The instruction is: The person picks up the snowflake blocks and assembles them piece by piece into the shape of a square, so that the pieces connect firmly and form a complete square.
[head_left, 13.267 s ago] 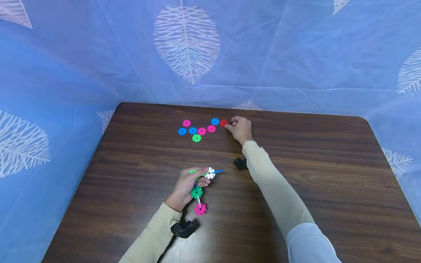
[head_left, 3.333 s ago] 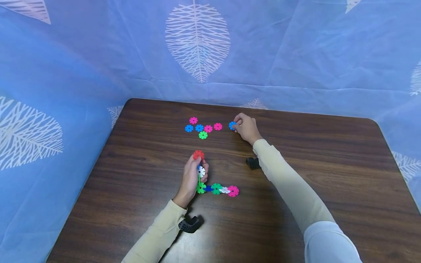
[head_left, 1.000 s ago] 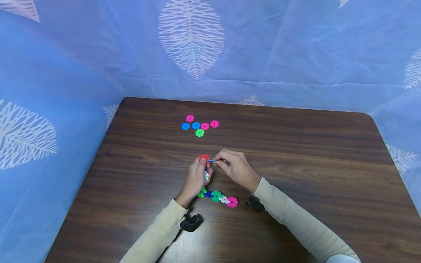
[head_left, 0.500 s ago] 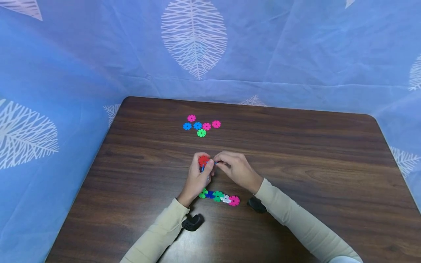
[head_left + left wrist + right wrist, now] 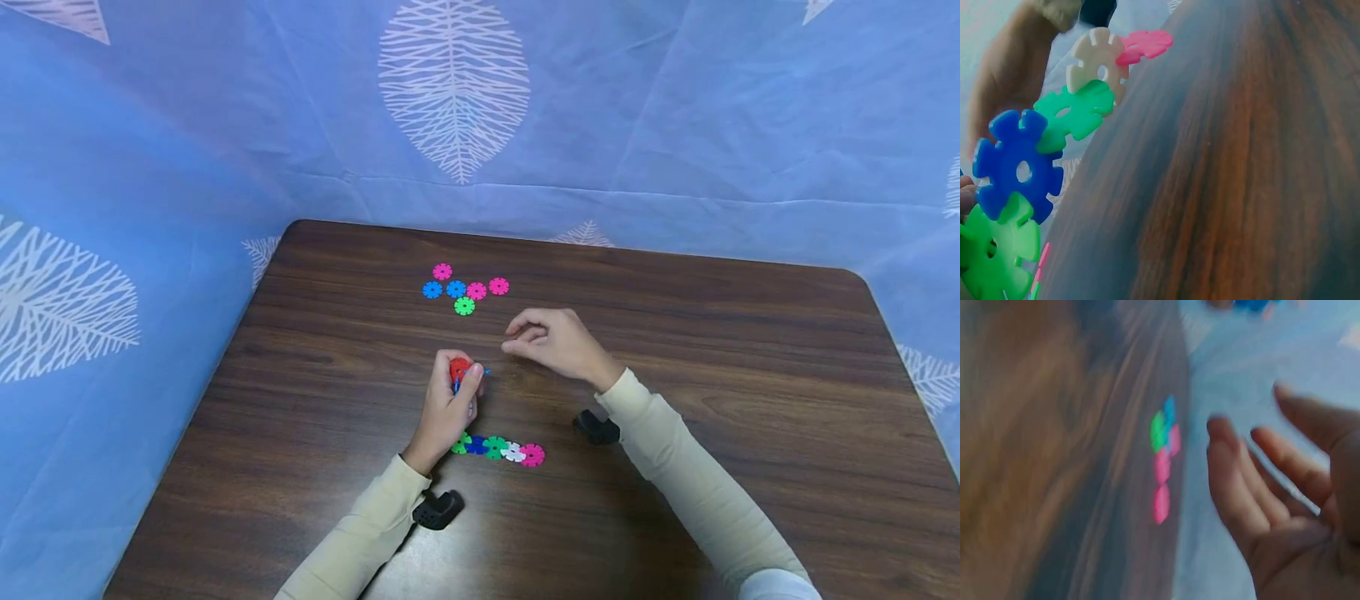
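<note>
My left hand [image 5: 442, 412] grips a chain of notched snowflake discs, its thumb over the red disc [image 5: 459, 368]. A small blue disc edge [image 5: 487, 372] juts right beyond the thumb. From below the hand the chain runs right: light green disc [image 5: 1000, 247], dark blue disc [image 5: 1004, 162], green disc [image 5: 495, 448], white disc [image 5: 513, 452] and pink disc [image 5: 533, 455] at the end. The palm hides part of the chain. My right hand [image 5: 561, 343] hovers to the right, apart from the chain, fingers loosely bent with nothing between them.
Loose discs lie farther back on the brown wooden table [image 5: 712, 375]: pink discs [image 5: 498, 286], blue discs [image 5: 432, 290] and a light green disc [image 5: 465, 306]. A blue leaf-patterned cloth [image 5: 600, 125] hangs behind the table.
Earlier the right hand picked up a blue disc and brought it to the red one. Now it has let go and drawn back up and right; the left hand keeps the chain.
</note>
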`<state>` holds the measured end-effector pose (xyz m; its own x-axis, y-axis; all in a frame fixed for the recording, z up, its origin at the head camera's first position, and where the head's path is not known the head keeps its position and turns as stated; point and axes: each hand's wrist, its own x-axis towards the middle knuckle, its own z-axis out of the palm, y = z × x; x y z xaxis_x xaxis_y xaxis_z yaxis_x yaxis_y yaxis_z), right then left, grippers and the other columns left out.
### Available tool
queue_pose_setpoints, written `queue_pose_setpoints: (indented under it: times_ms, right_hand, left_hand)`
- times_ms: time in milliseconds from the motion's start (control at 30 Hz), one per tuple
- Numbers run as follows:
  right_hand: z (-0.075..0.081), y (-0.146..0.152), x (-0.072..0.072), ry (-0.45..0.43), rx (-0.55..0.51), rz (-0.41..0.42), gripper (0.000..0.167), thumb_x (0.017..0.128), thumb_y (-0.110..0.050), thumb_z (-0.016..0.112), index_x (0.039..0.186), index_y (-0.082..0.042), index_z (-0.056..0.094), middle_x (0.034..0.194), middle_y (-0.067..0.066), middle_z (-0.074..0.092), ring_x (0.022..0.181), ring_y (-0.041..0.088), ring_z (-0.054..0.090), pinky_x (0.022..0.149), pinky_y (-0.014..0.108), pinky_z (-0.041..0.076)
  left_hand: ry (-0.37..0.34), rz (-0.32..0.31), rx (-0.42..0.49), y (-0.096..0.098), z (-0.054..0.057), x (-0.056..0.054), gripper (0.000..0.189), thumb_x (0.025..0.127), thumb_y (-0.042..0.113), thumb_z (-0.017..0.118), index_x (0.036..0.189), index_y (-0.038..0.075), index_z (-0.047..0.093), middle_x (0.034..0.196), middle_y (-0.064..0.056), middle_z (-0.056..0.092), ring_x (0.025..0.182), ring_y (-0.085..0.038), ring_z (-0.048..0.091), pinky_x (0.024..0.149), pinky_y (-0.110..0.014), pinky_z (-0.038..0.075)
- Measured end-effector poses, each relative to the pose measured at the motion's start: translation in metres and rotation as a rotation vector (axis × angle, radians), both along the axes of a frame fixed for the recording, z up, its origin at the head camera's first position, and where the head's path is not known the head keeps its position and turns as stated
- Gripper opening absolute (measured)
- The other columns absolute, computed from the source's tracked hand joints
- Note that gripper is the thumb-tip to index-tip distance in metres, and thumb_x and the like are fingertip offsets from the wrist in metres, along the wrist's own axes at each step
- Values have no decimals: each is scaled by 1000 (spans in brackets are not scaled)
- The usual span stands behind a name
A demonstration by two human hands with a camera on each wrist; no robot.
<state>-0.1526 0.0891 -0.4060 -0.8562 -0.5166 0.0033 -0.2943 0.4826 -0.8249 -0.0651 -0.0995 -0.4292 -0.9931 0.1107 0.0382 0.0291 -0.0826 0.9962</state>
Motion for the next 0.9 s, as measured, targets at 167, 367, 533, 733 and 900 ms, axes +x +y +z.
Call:
queue_pose_setpoints:
  times_ms: [167,367,533,733,900]
  right_hand:
    - [-17,1,-36,63,171,-163,16,90,-17,65,99,-4,67,89,9,70,80,18,68,72,33,57]
    - [-39,-14,-68,55,266,-288,26,89,-18,66,108,0,65,99,14,68,89,23,66,80,36,55]
    - [-46,-23,-88,76,319,-330,30,88,-21,68,110,-1,65,103,14,65,95,25,61,84,37,52]
    - [-47,-33,-96,93,386,-313,36,87,-24,69,116,-3,64,106,14,61,97,26,58,87,38,50]
    - [-47,-39,-97,137,419,-308,40,85,-27,71,117,-3,65,107,14,62,98,28,60,89,41,50]
  left_hand:
    - [-33,-12,-27,4,-2,-2,16,101,10,43,108,-3,36,88,-30,55,44,-6,39,41,-15,34]
    - [-41,-5,-20,5,-14,-3,19,101,16,46,108,0,38,91,-27,59,40,-6,36,37,-17,31]
    - [-38,-7,-4,3,-18,-3,21,101,15,45,109,-3,37,90,-31,57,37,-5,34,35,-17,28]
    - [-67,-22,-1,1,-4,0,21,101,10,44,111,-6,35,94,-33,58,38,-3,35,35,-16,29]
    - [-65,-7,-9,1,1,0,16,100,9,44,109,-3,37,96,-31,60,37,-2,35,35,-15,29]
